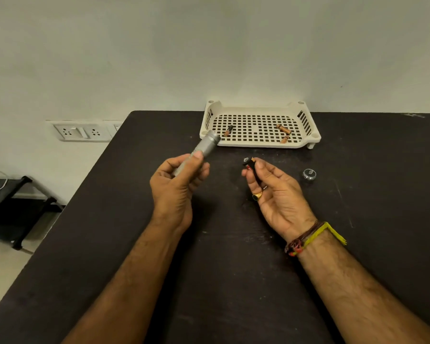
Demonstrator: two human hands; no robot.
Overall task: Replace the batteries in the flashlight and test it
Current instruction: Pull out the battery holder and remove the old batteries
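Where wall meets black table [358, 219], cream tray [305, 140], 2 sockets [81, 132]

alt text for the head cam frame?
Over a black table, the left hand grips a silver flashlight while the right hand pinches a black battery holder. A tail cap lies nearby; three batteries sit in a white tray.

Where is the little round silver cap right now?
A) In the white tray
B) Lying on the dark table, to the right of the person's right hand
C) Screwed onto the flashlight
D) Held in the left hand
B: the silver cap lies alone on the dark table, just right of the right hand, while the left hand holds the flashlight.
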